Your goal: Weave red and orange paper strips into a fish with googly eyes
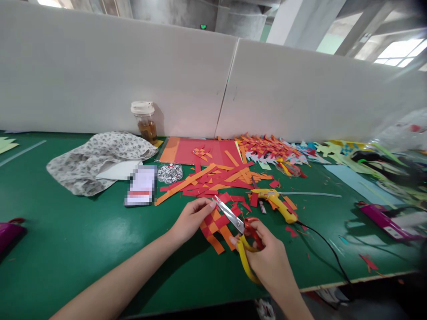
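My left hand (191, 221) pinches the upper edge of a piece woven from red and orange paper strips (213, 225), whose loose strip ends hang toward me. In my right hand (267, 251) is a pair of scissors (237, 222) with one red and one yellow handle loop. Their blades point up and left, and the tips lie close to my left fingertips at the paper's top edge. Whether the blades are cutting into the paper cannot be told. Cut red and orange paper strips (203, 180) lie in a loose pile just beyond my hands.
A yellow glue gun (280, 206) with a black cord lies right of the scissors. Farther back are a finished woven fish (202, 152), a heap of woven pieces (267, 149), a bag of googly eyes (170, 173), a phone (142, 186), patterned cloth (90, 160) and a lidded cup (145, 122).
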`<action>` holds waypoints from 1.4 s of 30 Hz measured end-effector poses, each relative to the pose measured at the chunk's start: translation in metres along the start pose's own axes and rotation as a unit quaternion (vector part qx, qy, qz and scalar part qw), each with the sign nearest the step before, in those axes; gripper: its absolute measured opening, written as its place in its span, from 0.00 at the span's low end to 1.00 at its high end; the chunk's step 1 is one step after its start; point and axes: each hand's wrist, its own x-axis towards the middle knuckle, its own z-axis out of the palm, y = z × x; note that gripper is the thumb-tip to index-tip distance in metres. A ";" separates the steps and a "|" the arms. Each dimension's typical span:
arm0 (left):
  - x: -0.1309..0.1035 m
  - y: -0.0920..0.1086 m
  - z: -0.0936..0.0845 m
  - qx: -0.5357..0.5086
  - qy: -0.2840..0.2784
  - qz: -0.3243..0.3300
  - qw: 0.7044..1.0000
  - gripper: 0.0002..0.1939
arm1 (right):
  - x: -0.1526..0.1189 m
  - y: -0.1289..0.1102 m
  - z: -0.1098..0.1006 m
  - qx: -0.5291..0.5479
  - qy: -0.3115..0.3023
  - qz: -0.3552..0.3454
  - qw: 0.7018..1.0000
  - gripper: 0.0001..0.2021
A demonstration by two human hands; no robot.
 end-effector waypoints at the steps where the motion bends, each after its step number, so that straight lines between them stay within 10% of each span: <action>1: 0.000 0.000 0.000 -0.001 0.000 0.000 1.000 0.15 | 0.000 0.002 0.000 0.006 -0.002 0.004 1.000 0.14; 23: -0.003 -0.009 0.004 -0.095 -0.086 -0.094 0.987 0.22 | 0.014 -0.002 -0.004 0.137 0.053 0.063 0.987 0.21; 42: 0.000 0.006 0.000 -0.113 0.083 -0.107 0.984 0.22 | -0.004 0.024 -0.044 0.056 0.148 0.063 0.985 0.24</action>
